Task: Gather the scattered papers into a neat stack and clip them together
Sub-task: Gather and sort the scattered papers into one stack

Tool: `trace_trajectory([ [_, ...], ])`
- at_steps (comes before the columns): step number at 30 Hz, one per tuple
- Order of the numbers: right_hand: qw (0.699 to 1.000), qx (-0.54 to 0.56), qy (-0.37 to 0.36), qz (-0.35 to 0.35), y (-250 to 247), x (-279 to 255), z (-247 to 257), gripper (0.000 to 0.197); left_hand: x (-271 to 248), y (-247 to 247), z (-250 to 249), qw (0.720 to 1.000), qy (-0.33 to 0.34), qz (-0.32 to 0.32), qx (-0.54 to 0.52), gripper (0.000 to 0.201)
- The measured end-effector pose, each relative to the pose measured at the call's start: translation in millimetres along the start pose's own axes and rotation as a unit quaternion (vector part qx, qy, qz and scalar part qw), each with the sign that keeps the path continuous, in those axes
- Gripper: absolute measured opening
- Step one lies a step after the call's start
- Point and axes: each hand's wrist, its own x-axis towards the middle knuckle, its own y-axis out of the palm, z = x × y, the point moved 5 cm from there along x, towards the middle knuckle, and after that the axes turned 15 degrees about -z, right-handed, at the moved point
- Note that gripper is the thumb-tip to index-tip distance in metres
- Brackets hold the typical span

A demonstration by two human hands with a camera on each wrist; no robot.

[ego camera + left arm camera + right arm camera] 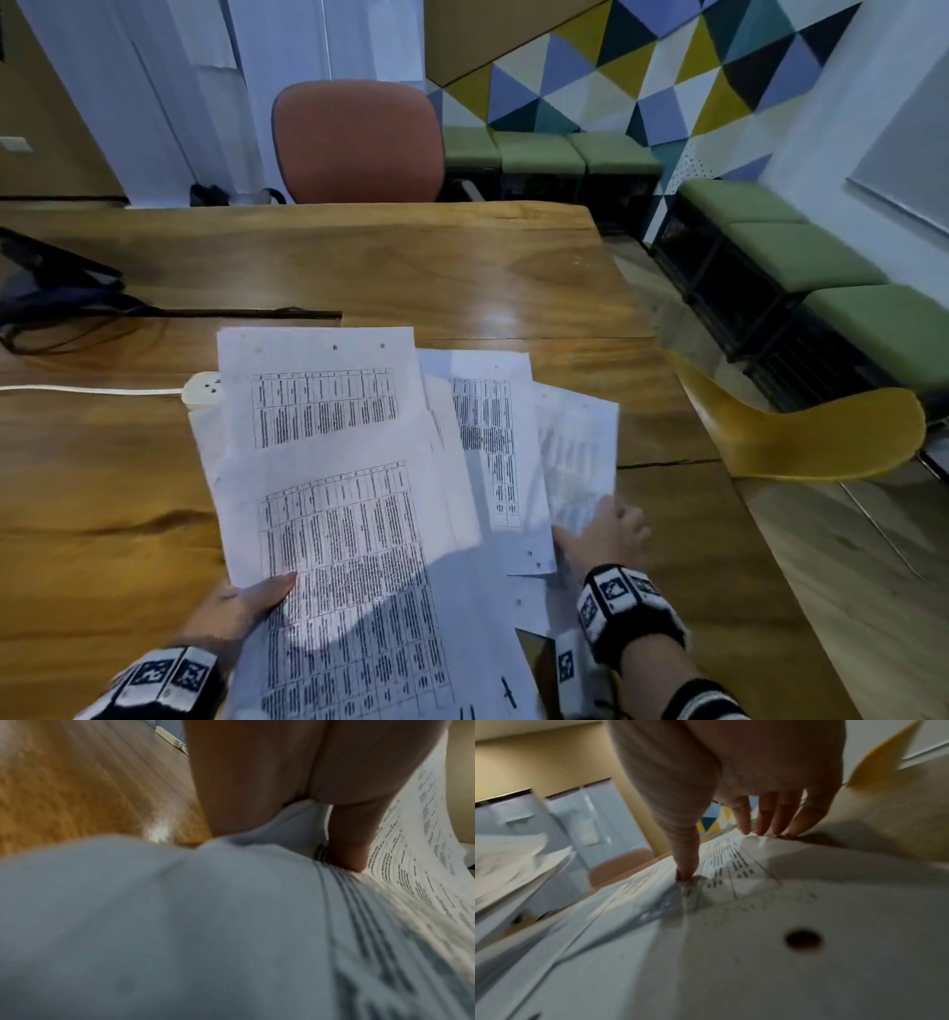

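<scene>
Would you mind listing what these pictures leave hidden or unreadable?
- Printed tables on the papers: head view, too small to read; both wrist views, blurred.
- Left hand fingers: head view, tucked under the sheets; only the thumb shows.
- A clip: none seen; the lower sheets run off the head view's bottom edge.
- White power strip: head view, mostly covered by paper.

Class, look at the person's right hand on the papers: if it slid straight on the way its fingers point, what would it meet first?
The right hand points away across the table. It would probably first meet more of the rightmost printed sheet that its fingertips already touch, then bare wooden table; depth is unclear.
</scene>
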Motion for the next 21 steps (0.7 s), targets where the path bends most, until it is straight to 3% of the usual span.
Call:
trace_trajectory([
  [2, 0.994, 0.0, -0.096, 0.042, 9, -7, 14, 0.054, 0, 2, 0, 1.0, -0.015, -0.003, 0.005, 0.01],
  [4, 0.985, 0.004, -0.152, 0.08, 11, -9, 22, 0.056, 6, 1, 4, 0.999, -0.039, -0.001, 0.002, 0.005],
  [6, 0.992, 0.03, -0.109, 0.053, 7, -5, 24, 0.063, 10, -1, 9, 0.998, -0.067, 0.006, -0.017, 0.01],
  [9, 0.999, 0.017, -0.039, 0.004, 7, -3, 31, 0.086, 19, -8, 21, 0.996, -0.089, 0.005, -0.016, 0.038],
  [12, 0.995, -0.052, -0.082, 0.024, 18, -18, 52, 0.118, 21, -9, 21, 0.996, -0.089, 0.02, -0.004, 0.019],
  [14, 0.986, -0.088, -0.137, 0.043, 27, -32, 66, 0.117, 24, -8, 23, 0.995, -0.093, 0.021, -0.002, 0.009],
  [16, 0.983, -0.081, -0.155, 0.055, 28, -39, 75, 0.113, 27, -9, 25, 0.994, -0.103, 0.011, -0.019, 0.02],
  [19, 0.993, 0.012, -0.08, 0.089, 28, -31, 72, 0.112, 27, -12, 24, 0.994, -0.107, 0.0, -0.027, 0.021],
  [21, 0.99, 0.055, -0.041, 0.122, 28, -27, 68, 0.089, 27, -11, 24, 0.993, -0.112, 0.0, -0.038, 0.017],
])
